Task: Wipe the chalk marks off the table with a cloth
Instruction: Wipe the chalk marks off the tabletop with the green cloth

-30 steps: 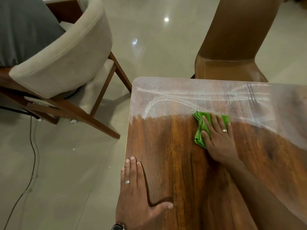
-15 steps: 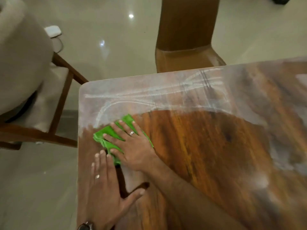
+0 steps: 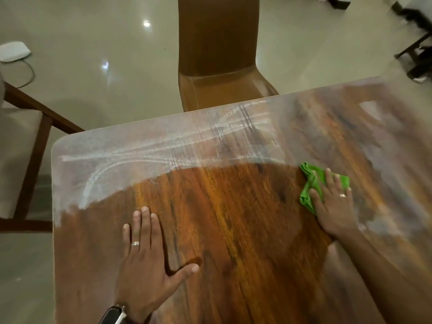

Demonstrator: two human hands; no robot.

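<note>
Green cloth [image 3: 308, 183], likely soft and limp, is bunching under the right hand [image 3: 334, 206], which is pressing flat-fingered; the left hand [image 3: 145, 258] is lying spread, empty.

A glossy pale floor [image 3: 93, 94] is reflecting ceiling lights; a brown chair [image 3: 217, 43] is standing at top centre, a wooden-framed chair [image 3: 35, 136] sitting at left.

The right hand [image 3: 334, 204] presses a green cloth [image 3: 312, 183] flat on the wooden table [image 3: 233, 230] toward its right edge, fingers straight. The left hand [image 3: 145, 260] lies flat nearer the left edge. White chalk marks [image 3: 140, 155] smear the far left corner and far edge, beyond which a brown chair [image 3: 217, 43] stands.
</note>
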